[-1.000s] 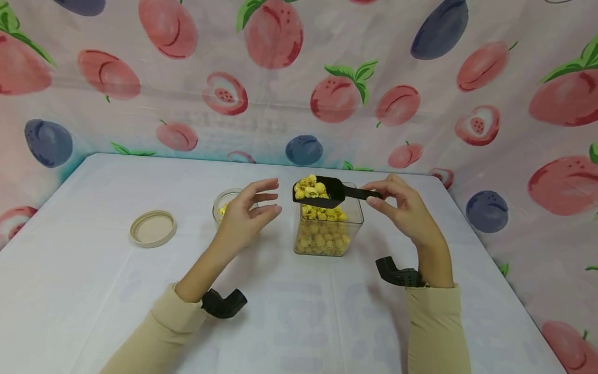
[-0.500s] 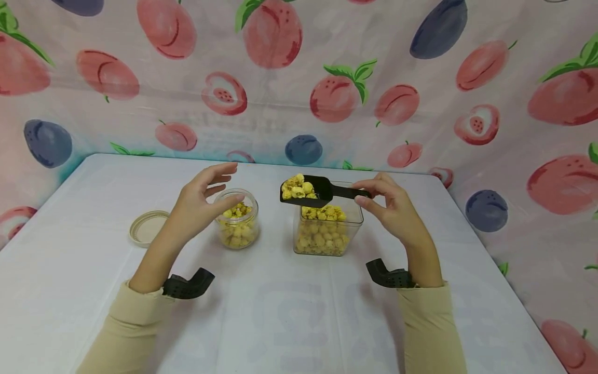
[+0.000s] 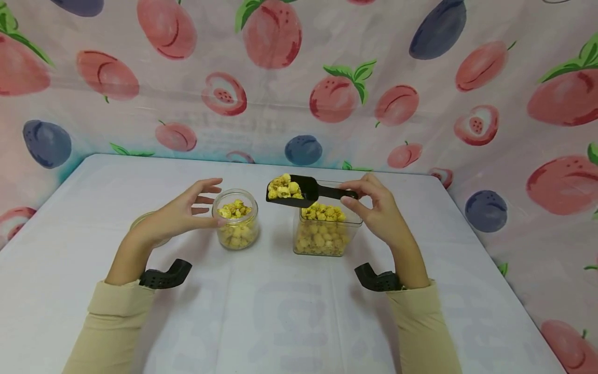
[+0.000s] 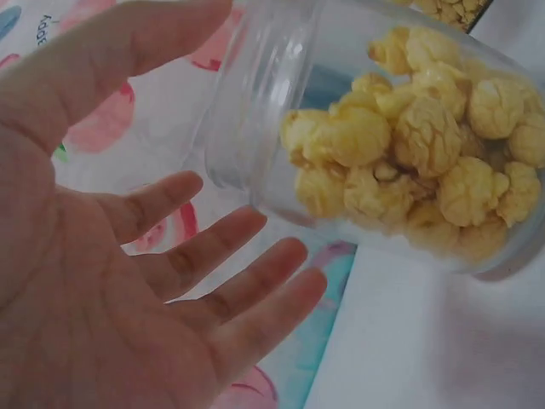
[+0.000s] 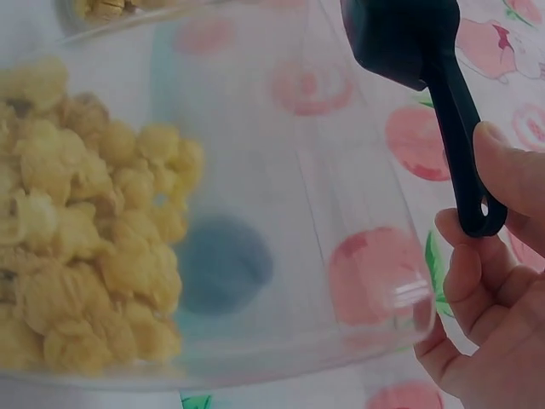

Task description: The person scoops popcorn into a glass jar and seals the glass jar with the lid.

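Observation:
My right hand (image 3: 380, 213) pinches the handle of a black scoop (image 3: 306, 189) between thumb and fingers. Yellow popcorn (image 3: 284, 188) fills the scoop's front, held level above the gap between two containers. Below and to the right stands a clear square container (image 3: 327, 239), partly filled with popcorn. A round clear jar (image 3: 238, 231) to its left also has popcorn inside, and its mouth is uncovered. Beside this jar my left hand (image 3: 175, 213) has its fingers spread and relaxed. In the left wrist view the fingertips (image 4: 294, 256) lie close to the jar's rim; contact is unclear.
Behind my left hand a cream round lid (image 3: 142, 219) lies on the white table (image 3: 289, 311), mostly hidden. A fruit-print cloth (image 3: 275, 119) hangs along the table's back and right side.
My right hand has carried the loaded scoop leftward from above the square container. My left hand has moved left, from in front of the round jar to its left side.

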Motion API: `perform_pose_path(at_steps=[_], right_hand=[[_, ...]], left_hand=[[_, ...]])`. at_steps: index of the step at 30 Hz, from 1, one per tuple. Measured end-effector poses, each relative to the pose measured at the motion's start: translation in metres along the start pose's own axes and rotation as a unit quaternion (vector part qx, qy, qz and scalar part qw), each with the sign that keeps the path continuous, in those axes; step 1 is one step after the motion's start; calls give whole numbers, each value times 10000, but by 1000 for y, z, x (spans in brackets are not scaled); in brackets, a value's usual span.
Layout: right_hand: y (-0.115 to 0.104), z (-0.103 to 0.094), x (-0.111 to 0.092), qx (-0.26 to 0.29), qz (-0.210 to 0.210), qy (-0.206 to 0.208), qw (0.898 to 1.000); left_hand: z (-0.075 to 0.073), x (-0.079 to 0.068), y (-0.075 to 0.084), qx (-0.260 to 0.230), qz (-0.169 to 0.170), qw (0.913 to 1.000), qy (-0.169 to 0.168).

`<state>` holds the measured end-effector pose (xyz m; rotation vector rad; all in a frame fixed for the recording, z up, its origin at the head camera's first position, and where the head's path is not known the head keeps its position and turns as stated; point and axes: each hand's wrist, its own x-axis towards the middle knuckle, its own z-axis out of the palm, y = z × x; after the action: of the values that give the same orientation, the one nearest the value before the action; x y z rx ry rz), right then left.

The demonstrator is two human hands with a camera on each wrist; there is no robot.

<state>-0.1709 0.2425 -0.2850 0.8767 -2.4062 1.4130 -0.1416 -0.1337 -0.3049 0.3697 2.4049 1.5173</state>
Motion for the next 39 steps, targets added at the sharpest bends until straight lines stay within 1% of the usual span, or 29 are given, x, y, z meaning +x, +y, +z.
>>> perform_pose_path(at_steps=[5,9,14,19,31,35,39], right_hand=[[-2,8,1,-80,7,16,10000],[-4,13,1,-140,33,61,9999],[-4,18,1,-111,92,93,9999],[-5,23,1,-118,169,97,9997],[-7,33,1,-461,333,140,9983],[-9,36,1,-597,228,181,9978],[-10,39,2,-793,-13,237,9966]], left_hand=[[-2,1,-8,-284,-139,9993,-210],[-2,4,-13,-306,-124,9991,-280],[0,7,-17,-167,-92,9996,-220],[2,7,-18,-160,-114,9996,-179],[3,6,-21,-208,-178,9995,-142],[3,6,-21,-225,-183,9995,-145],[2,6,-20,-202,-175,9995,-143]])
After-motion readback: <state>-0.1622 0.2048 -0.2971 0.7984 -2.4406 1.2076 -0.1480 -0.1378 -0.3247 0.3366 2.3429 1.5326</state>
